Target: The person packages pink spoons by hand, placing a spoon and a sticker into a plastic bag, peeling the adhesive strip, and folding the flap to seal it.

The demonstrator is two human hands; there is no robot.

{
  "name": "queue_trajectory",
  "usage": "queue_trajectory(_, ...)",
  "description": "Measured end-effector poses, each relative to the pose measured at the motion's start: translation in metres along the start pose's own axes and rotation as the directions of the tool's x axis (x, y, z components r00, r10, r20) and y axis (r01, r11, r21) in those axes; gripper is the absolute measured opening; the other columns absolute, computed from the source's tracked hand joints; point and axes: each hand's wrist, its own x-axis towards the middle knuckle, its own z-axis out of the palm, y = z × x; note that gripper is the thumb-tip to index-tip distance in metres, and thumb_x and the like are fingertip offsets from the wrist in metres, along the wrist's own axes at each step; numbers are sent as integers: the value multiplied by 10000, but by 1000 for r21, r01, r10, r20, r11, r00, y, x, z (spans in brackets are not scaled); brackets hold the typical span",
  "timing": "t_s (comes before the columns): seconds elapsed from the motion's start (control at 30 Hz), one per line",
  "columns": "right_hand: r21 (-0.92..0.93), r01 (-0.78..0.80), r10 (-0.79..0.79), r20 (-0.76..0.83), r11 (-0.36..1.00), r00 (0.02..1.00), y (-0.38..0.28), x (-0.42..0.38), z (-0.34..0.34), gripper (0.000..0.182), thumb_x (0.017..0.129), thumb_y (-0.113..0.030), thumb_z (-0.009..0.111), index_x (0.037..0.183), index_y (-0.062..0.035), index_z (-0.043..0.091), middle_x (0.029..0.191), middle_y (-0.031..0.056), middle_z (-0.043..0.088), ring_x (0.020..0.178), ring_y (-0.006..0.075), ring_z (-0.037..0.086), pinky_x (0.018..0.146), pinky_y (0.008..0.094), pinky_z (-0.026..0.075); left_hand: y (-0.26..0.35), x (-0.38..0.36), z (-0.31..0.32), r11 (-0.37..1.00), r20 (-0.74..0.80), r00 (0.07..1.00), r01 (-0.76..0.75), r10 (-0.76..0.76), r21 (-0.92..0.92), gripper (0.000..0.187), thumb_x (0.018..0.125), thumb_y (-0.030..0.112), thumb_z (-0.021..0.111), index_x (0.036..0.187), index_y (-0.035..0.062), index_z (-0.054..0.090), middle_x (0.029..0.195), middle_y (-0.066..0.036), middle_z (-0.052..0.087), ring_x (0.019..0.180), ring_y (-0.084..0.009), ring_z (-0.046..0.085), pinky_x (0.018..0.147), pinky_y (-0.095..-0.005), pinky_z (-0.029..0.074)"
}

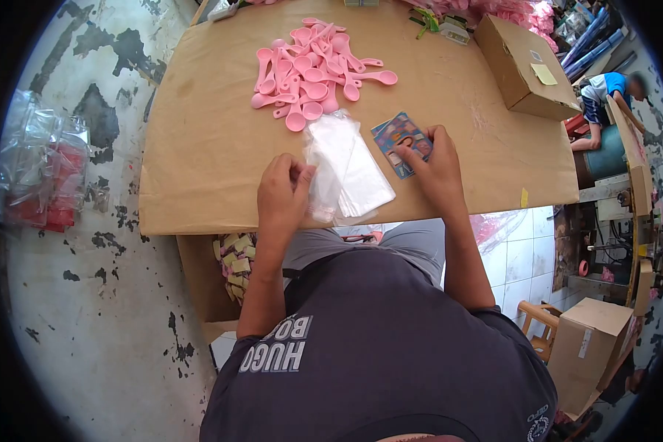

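Note:
My left hand (282, 190) is closed, its thumb and fingertips pinching the left edge of a clear plastic bag (325, 193). That bag lies along a stack of white-looking plastic bags (357, 166) near the table's front edge. To the right, my right hand (436, 166) grips a printed card (407, 138), thumb on top. More cards seem to lie under it, though my fingers hide part of them. Beyond the bags is a heap of pink plastic measuring spoons (313, 70), several of them with round bowls facing up.
Brown paper covers the table (206, 147). A cardboard box (527, 66) stands at its back right. Below the left side sits a box of small yellow-and-pink pieces (237, 261). Another person (604, 99) is at the far right, and a carton (589, 346) stands below.

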Motion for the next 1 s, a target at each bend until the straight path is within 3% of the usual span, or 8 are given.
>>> queue_trajectory(0.1, 83, -62, 64, -17, 995, 998, 7, -2, -1, 355, 918, -268, 758, 1021, 28, 593, 993, 179, 608, 915, 328, 602, 814, 409, 479, 4, -1, -7, 984, 14, 994, 112, -111, -137, 261, 960, 199, 724, 879, -18, 605, 731, -69, 605, 636, -162, 550, 623, -325, 478)
queue_trajectory(0.2, 143, -25, 34, -60, 989, 998, 5, -5, -2, 281, 981, -233, 686, 1031, 40, 643, 1003, 165, 613, 894, 301, 617, 795, 389, 486, 0, -1, -5, 955, -27, 994, 93, -105, -281, 267, 978, 205, 720, 877, -21, 620, 714, -24, 611, 633, -89, 519, 605, -282, 466)
queue_trajectory(0.43, 158, 174, -119, -309, 972, 944, 14, -7, 4, 295, 1032, -221, 618, 1171, 24, 703, 1086, 141, 618, 1012, 275, 617, 883, 357, 493, -23, -2, 2, 914, -156, 983, 31, -102, -405, 234, 1007, 206, 699, 929, 12, 594, 797, 7, 637, 690, -67, 539, 634, -240, 466)
queue_trajectory(0.5, 157, 192, -135, -314, 969, 940, 16, -6, 4, 297, 1031, -225, 619, 1175, 19, 707, 1104, 141, 622, 1033, 276, 611, 898, 356, 491, -28, -3, 2, 809, -127, 980, 52, -154, -585, 202, 1024, 181, 675, 1016, 22, 551, 810, 0, 636, 708, -65, 560, 651, -216, 467)
queue_trajectory(0.6, 119, 198, -156, -297, 973, 942, 17, -6, 4, 302, 1027, -235, 624, 1170, 16, 713, 1134, 139, 631, 1055, 280, 607, 904, 357, 495, -25, -3, 10, 768, -231, 970, -88, -80, -634, 196, 1034, 157, 652, 1075, 22, 515, 807, -11, 639, 724, -65, 590, 673, -206, 476)
queue_trajectory(0.77, 136, 180, -137, -279, 974, 951, 17, -8, 3, 304, 1020, -250, 633, 1139, 16, 720, 1146, 127, 643, 1074, 285, 603, 864, 362, 512, -16, -3, 0, 752, -116, 989, -11, -88, -659, 187, 1036, 142, 643, 1116, 23, 523, 859, -47, 693, 759, -77, 621, 707, -213, 491)
queue_trajectory(0.87, 126, 200, -156, -293, 972, 943, 20, -7, 4, 292, 1021, -249, 634, 1101, 19, 719, 1129, 129, 650, 1018, 268, 624, 820, 359, 520, -21, 0, 1, 768, -92, 994, -17, -55, -640, 176, 1035, 135, 642, 1122, 23, 538, 890, -73, 724, 757, -74, 614, 698, -213, 487)
queue_trajectory(1.0, 287, 152, -54, -322, 946, 945, 23, -9, 5, 277, 1042, -259, 615, 1050, 11, 675, 1000, 102, 669, 851, 190, 630, 771, 320, 509, -27, 1, 2, 715, -157, 987, -92, -25, -693, 160, 1061, 148, 598, 1139, 40, 508, 878, -98, 743, 718, -73, 594, 664, -219, 474)
